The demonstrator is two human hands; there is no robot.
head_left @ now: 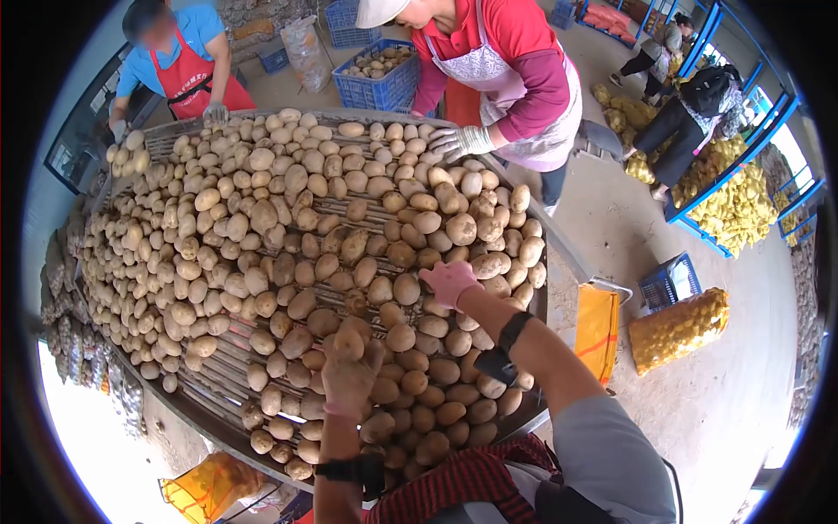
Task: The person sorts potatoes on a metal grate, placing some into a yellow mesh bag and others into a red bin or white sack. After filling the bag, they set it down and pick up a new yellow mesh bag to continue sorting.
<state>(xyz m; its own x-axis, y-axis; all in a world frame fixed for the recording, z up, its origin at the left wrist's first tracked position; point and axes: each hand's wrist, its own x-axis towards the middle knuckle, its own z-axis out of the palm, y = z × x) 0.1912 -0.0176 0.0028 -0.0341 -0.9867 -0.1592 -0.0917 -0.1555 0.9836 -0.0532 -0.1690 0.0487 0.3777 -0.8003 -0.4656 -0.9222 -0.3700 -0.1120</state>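
Observation:
Many potatoes lie spread over a slatted metal table. My left hand, in a pale glove, is low at the centre of the view with its fingers closed round a potato. Further right, my right hand wears a pink glove and rests against potatoes near the table's right part. Its fingers are bent and partly spread, and whether they grip a potato is unclear.
Across the table stand two people in a red apron and a patterned apron, gloved hands at the potatoes. Blue crate behind; full yellow sack and another crate on the right floor; two people bend by yellow sacks.

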